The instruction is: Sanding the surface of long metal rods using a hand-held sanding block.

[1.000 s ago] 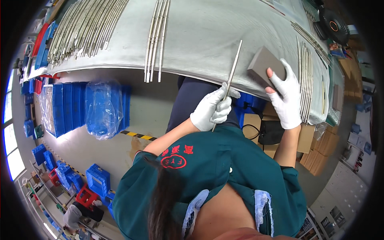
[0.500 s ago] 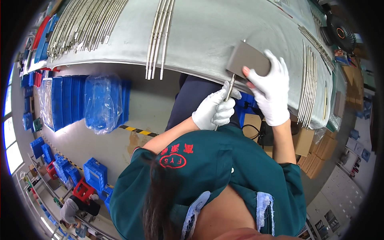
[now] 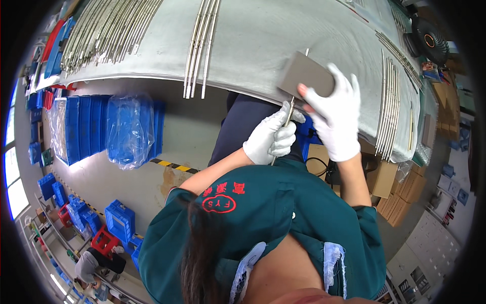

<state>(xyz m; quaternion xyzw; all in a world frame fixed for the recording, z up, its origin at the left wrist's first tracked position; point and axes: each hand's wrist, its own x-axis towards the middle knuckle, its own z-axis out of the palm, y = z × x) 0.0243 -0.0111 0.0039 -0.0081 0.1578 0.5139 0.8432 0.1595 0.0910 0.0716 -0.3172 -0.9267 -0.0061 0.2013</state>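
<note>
In my white-gloved left hand [image 3: 273, 135], closed in front of my body, is a thin metal rod [image 3: 290, 113]. The rod slants up toward the table, and its far tip shows beyond a flat grey-brown rectangular block [image 3: 307, 75]. My right hand [image 3: 335, 116], also gloved, grips that block by its right side and lays it over the rod. The bare tip of the right thumb rests on the block's near edge; the other fingers reach along its right side. The block covers the middle of the rod, so their contact is hidden.
Three or so rods [image 3: 201, 50] lie on the grey-covered table [image 3: 253, 50] left of my hands. A large row of rods [image 3: 109, 30] fills the far left, another group [image 3: 389, 109] the right. Beyond stands a black fan [image 3: 430, 41]. Blue crates [image 3: 83, 129] are stacked below left.
My right hand and the block have shifted a little to the left, and the rod's far end has tilted slightly with them. My left hand has hardly moved.
</note>
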